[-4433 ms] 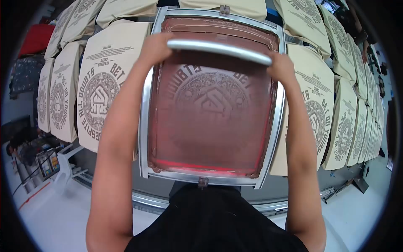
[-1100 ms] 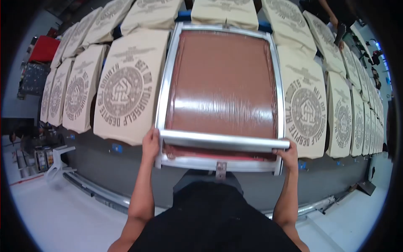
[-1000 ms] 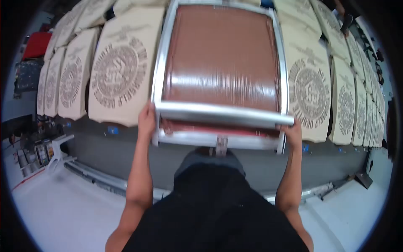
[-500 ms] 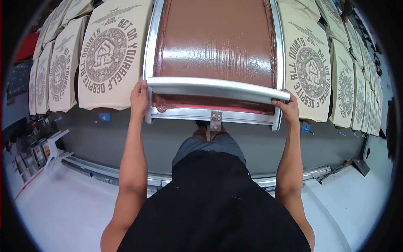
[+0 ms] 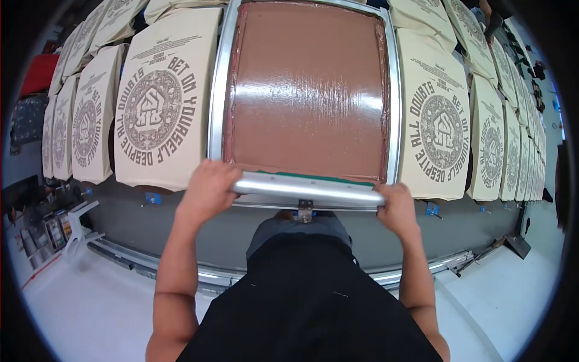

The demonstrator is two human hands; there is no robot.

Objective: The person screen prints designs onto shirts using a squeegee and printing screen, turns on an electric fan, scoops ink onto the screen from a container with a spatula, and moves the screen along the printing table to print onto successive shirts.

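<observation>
My left hand [image 5: 212, 187] and my right hand [image 5: 398, 208] are wrapped round the two ends of a long silver squeegee [image 5: 307, 186]. It lies across the near end of a screen printing frame [image 5: 218, 96] with metal sides. A strip of green blade [image 5: 319, 176] shows along the squeegee's far edge. Beyond it, glossy brown ink [image 5: 307, 130] coats the mesh, with thicker ridges along both sides. A small metal bracket [image 5: 306, 211] sits at the middle of the frame's near edge, partly under the squeegee.
Printed cream T-shirts [image 5: 151, 114] lie on boards in rows to the left, and more shirts [image 5: 437, 120] to the right. Blue clamps [image 5: 153, 198] hang below the boards. Metal rails [image 5: 151, 265] run along the floor behind me. Another person's arm [image 5: 486, 8] shows at top right.
The squeegee has tipped, so its green blade shows on the far side. My hands have shifted to a grip over its ends. The frame and shirts sit lower in view.
</observation>
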